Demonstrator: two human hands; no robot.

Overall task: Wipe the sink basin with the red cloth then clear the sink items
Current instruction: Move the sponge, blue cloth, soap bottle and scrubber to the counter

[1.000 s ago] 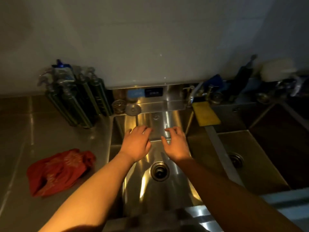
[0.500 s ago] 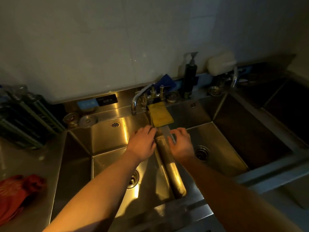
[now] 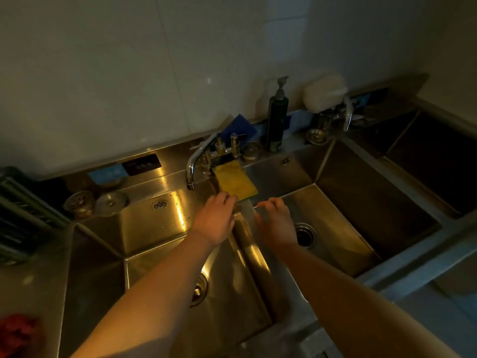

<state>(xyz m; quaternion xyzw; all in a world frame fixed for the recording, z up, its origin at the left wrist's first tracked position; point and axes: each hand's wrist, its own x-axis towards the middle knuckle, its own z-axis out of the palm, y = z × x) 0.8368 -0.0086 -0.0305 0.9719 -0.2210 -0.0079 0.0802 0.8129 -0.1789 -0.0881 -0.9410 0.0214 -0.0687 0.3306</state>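
The red cloth (image 3: 18, 334) lies crumpled on the steel counter at the bottom left, far from both hands. My left hand (image 3: 215, 219) hovers over the divider between the left basin (image 3: 144, 226) and the middle basin (image 3: 340, 228), its fingertips at the near edge of a yellow sponge (image 3: 236, 180) that rests on the divider. My right hand (image 3: 277, 223) is beside it over the middle basin, fingers spread, holding nothing. A metal strainer (image 3: 80, 204) and a drain lid (image 3: 111, 202) sit on the ledge behind the left basin.
A chrome faucet (image 3: 197, 158) arcs over the left basin. A dark pump bottle (image 3: 277, 120), a blue cloth (image 3: 240, 127) and a white container (image 3: 324, 93) stand along the back ledge. A second tap (image 3: 347, 113) and a third basin (image 3: 436, 156) are at right. A dish rack (image 3: 23, 215) fills the left.
My view has swung right, so the red cloth has slid to the bottom-left corner. Both hands have moved from the left basin to the divider near the yellow sponge.
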